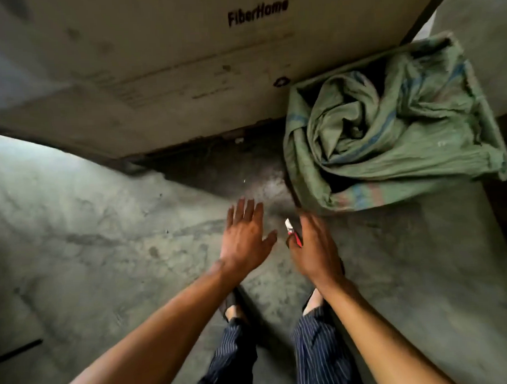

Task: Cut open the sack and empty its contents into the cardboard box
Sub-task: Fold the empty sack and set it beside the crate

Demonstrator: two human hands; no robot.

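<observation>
Filling the upper part of the frame, a big cardboard box (162, 80) printed "FiberHome" shows only its outer wall, so its inside cannot be seen, and a crumpled green sack (388, 129) lies against it at upper right, folded in on itself with nothing visible in it. At centre, over the concrete floor (75, 226), the left hand (244, 238) is spread flat and holds nothing, while the right hand (314, 250) is loosely closed on a red-and-white cutter (292, 232).
</observation>
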